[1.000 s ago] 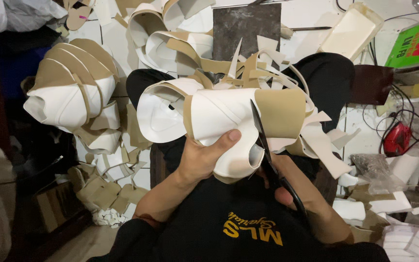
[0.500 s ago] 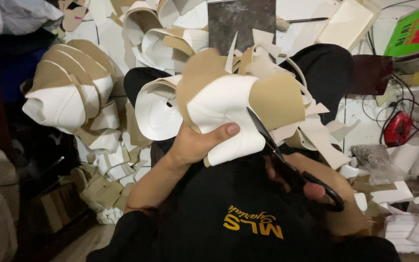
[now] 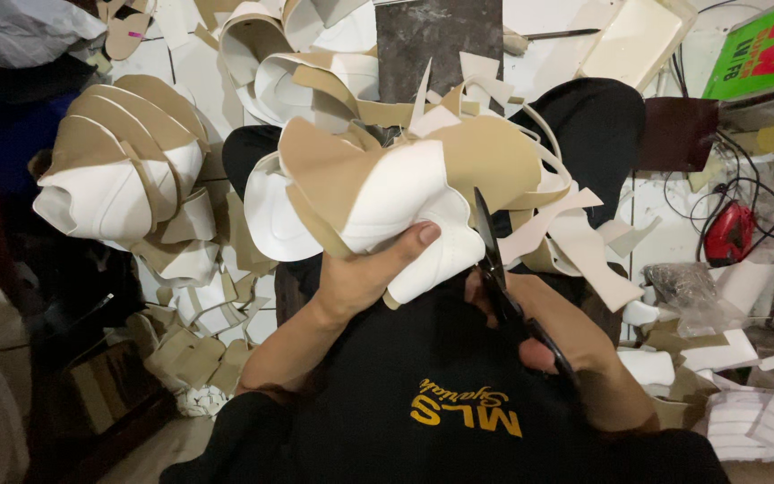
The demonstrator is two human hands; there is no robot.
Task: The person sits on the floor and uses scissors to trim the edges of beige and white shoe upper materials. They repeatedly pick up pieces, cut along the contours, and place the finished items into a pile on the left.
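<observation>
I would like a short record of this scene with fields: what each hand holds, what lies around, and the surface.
left hand: left hand grips a curled tan-and-white sheet
right hand: right hand holds black scissors, blades at the sheet's edge
left side: pile of curled sheets
right side: red device with cables
floor: white tiles with offcuts

Hands (image 3: 459,296) w/ scissors (image 3: 503,287), foam sheet (image 3: 387,197)
</observation>
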